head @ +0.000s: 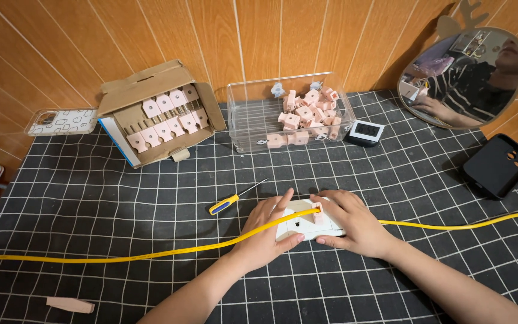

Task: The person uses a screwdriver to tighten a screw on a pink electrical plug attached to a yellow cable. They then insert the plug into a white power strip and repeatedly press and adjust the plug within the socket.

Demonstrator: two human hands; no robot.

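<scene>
White plastic, a flat socket plate (307, 225), lies on the black grid-patterned mat (391, 174) near the front middle of the table, pinned between both hands. The left hand (265, 231) grips its near-left edge, fingers curled over the top and thumb against the front, while the right hand (349, 222) clasps the right end, fingertips pressing on the plate close to a small pink terminal block (318, 211) seated on it. A yellow wire (151, 254) comes in from the left edge of the mat, crosses over the left hand and ends at that pink block; a second yellow wire (463, 227) trails away to the right from under the right hand. Judging from this, the wiring looks partly done: at least one wire end sits at the block, though whether it is clamped cannot be told, and the blue-and-yellow screwdriver (235, 199) lies untouched just beyond the left hand, so any tightening seems still ahead. Farther back stands a clear plastic bin (253, 117) holding a heap of loose pink blocks, and to its left an open cardboard box (151, 90) with more pink pieces in rows. A small digital clock (364, 131) sits beside the bin, a black phone case (499, 165) lies at the far right below a round mirror (469, 78), and a patterned clear phone case (61, 121) rests at the far left.
</scene>
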